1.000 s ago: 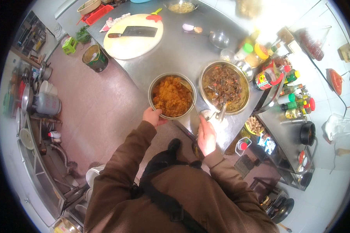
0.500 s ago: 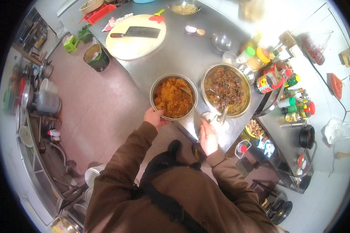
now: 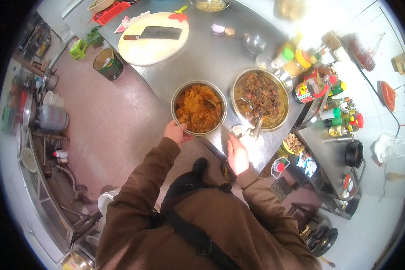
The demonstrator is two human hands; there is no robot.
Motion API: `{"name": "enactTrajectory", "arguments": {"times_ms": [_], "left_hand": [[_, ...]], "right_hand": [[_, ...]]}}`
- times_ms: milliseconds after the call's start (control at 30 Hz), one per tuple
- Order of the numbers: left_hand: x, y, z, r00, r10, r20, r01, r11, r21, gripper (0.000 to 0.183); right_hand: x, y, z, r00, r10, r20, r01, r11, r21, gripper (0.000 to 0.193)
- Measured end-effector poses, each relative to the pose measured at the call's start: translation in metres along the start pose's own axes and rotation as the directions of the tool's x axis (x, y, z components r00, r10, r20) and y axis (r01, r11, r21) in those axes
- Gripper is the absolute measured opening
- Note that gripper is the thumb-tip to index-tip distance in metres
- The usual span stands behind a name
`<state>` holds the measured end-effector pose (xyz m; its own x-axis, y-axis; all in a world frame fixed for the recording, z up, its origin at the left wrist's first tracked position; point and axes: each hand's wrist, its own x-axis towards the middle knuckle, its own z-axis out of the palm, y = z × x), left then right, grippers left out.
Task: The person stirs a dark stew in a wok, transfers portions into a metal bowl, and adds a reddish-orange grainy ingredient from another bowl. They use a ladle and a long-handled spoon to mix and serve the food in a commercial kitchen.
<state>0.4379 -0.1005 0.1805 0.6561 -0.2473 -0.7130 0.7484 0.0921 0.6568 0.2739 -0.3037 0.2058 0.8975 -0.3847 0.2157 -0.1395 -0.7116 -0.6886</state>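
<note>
My left hand (image 3: 175,131) grips the near-left rim of a round metal pot (image 3: 173,104), thumb at the edge and fingers below it. Crumbly orange-brown food (image 3: 194,110) fills much of the pot. Closed around the handle of a long metal spoon (image 3: 221,122), my right hand (image 3: 237,154) is just right of the pot's near side. The spoon's head rests in the food at the pot's right side. Close by on the right, a wide metal basin (image 3: 233,101) holds dark chopped food in liquid, with another utensil handle (image 3: 257,128) leaning over its near rim.
Farther off on the steel table (image 3: 202,56) lie a round cutting board (image 3: 159,51) with a cleaver (image 3: 161,33) and a small metal bowl (image 3: 254,43). Sauce bottles and jars (image 3: 304,92) crowd the right side. A bin (image 3: 108,64) stands on the floor to the left.
The spoon handle has swung to slant across the pot's near-right rim, and more of it shows. My left hand keeps its grip on the pot. The whole view has shifted slightly.
</note>
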Motion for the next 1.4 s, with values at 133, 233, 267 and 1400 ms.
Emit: {"name": "enactTrajectory", "arguments": {"times_ms": [133,233,267,1400], "left_hand": [[0.0,0.002,-0.002,1.0,0.018,0.003,-0.018,0.999,0.033,0.029],[0.0,0.002,-0.002,1.0,0.006,0.022,-0.007,1.0,0.02,0.028],[0.0,0.002,-0.002,1.0,0.014,0.011,-0.014,1.0,0.02,0.028],[0.002,0.003,-0.001,1.0,0.021,0.01,-0.022,0.996,0.089,0.026]], "right_hand": [[-0.001,0.004,0.005,0.998,0.052,-0.021,-0.05,0.997,0.052,0.029],[0.002,0.003,0.01,0.995,0.053,0.081,-0.056,0.998,0.038,0.029],[0.005,0.001,0.011,0.998,0.023,0.062,-0.027,0.997,0.068,0.029],[0.039,0.042,-0.068,0.953,0.294,-0.069,-0.289,0.819,-0.495,0.044]]}}
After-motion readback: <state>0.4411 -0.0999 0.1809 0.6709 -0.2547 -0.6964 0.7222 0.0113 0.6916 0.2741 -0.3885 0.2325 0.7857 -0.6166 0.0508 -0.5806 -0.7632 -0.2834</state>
